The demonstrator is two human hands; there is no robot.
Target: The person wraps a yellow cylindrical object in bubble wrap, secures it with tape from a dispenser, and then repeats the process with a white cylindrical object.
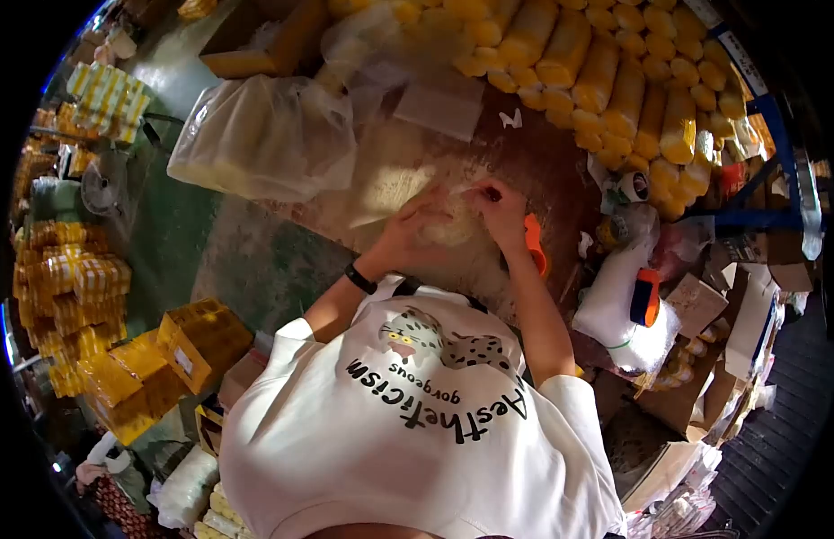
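Observation:
My left hand [419, 220] is over the brown table [489, 162], its fingers stretched toward my other hand and slightly curved. A dark band is around that wrist. Beside it, my right hand [501, 212] is closed in a pinch, with a small dark reddish spot at the fingertips; I cannot tell what it holds. A pale, see-through patch shows between the two hands. An orange tape dispenser [534, 244] lies just right of my right forearm, partly hidden by it. Left of my hands, a large clear plastic bag [264, 135] rests on the table's far side.
Yellow wrapped rolls [615, 90] are piled at the back right. A cardboard box [264, 40] stands at the back left. To the right are a white plastic bundle [615, 305] and another orange-and-black dispenser [646, 298]. Yellow boxes [138, 377] are stacked on the left.

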